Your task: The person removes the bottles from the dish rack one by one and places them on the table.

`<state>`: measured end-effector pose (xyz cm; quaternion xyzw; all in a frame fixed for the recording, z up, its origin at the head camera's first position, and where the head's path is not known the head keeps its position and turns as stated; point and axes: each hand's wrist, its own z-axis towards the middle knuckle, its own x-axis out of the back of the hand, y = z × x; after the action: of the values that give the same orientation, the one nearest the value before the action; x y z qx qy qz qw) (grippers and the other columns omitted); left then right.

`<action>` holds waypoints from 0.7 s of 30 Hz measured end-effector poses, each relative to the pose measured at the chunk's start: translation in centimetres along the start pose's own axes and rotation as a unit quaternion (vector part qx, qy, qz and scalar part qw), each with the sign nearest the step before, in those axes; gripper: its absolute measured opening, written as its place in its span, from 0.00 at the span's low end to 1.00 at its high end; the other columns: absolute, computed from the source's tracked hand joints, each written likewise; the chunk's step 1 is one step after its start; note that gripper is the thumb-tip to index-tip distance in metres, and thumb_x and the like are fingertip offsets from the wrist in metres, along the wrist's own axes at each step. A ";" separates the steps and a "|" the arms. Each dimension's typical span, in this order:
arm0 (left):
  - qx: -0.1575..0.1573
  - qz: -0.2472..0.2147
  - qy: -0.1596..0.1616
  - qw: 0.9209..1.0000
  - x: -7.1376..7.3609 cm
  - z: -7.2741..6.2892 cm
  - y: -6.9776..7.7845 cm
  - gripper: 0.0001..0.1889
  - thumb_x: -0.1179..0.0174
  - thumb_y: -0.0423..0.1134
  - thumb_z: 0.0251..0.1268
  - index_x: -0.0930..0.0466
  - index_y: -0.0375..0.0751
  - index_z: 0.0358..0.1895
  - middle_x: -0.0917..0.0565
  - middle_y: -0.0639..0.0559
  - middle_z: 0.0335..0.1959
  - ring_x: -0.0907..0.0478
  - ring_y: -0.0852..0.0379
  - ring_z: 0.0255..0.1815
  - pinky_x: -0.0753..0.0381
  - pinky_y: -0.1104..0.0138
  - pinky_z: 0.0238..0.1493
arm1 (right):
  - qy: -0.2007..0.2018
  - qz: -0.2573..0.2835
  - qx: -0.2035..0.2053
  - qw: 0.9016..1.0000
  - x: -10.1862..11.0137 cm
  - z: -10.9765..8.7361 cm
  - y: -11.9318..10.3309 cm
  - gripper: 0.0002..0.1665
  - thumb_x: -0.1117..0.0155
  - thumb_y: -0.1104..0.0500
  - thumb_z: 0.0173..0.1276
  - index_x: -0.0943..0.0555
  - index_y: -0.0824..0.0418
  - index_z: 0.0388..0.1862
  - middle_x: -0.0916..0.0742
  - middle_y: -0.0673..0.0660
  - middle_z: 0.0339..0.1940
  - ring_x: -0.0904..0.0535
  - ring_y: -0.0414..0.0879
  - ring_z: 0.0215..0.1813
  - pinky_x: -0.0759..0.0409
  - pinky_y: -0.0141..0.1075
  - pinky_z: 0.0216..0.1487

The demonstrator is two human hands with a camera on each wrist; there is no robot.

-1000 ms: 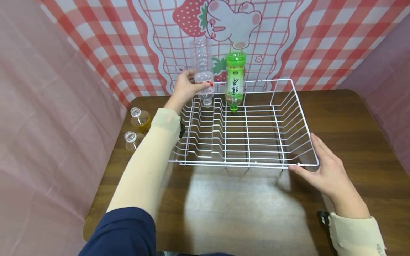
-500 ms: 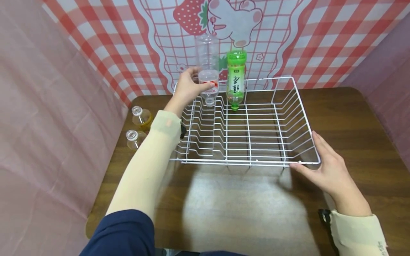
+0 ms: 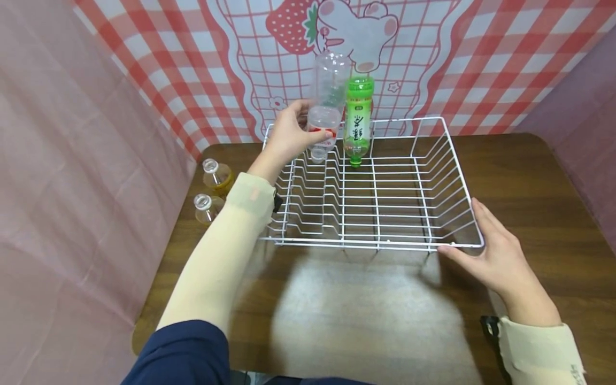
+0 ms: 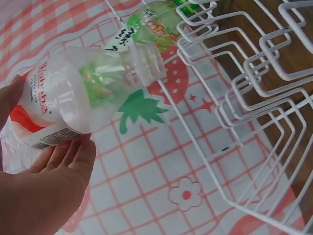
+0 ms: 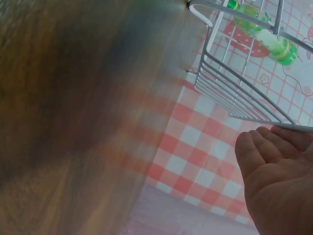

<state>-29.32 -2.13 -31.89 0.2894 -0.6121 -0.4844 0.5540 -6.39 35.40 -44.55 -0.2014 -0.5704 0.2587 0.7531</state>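
Clear bottle [image 3: 327, 109], inverted, was pinched in the left hand [image 3: 290, 132] at eleven o'clock over the rack [image 3: 378, 243]; the right hand [image 3: 499, 255] spread against its four o'clock corner. A bump toward three o'clock could have toppled the green bottle [image 3: 359, 117]

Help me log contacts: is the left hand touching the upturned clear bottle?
Touching: the left wrist view shows the left hand gripping the clear bottle at its label.
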 end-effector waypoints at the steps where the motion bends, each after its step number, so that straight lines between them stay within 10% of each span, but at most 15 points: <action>1: -0.006 0.002 -0.003 1.000 -0.1 -0.1 0.2 0.40 0.21 0.37 0.55 0.31 0.39 0.71 0.22 0.50 0.60 0.24 0.57 0.58 0.22 0.70 0.55 | -0.001 -0.001 -0.001 1.000 0.0 0.0 0.0 0.70 0.13 0.48 0.45 0.43 0.57 0.83 0.35 0.65 0.79 0.39 0.67 0.75 0.43 0.61 0.73; 21: -0.045 0.049 -0.028 0.997 -0.9 -1.5 2.0 0.40 0.20 0.36 0.53 0.30 0.41 0.70 0.22 0.50 0.61 0.24 0.57 0.59 0.21 0.68 0.56 | -0.002 -0.002 -0.002 1.000 0.1 0.0 0.1 0.71 0.13 0.48 0.46 0.44 0.56 0.84 0.35 0.65 0.79 0.39 0.67 0.75 0.43 0.60 0.73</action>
<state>-27.28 -0.99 -30.55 0.2200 -0.6186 -0.4918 0.5719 -6.35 35.47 -44.55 -0.2010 -0.5732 0.2565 0.7518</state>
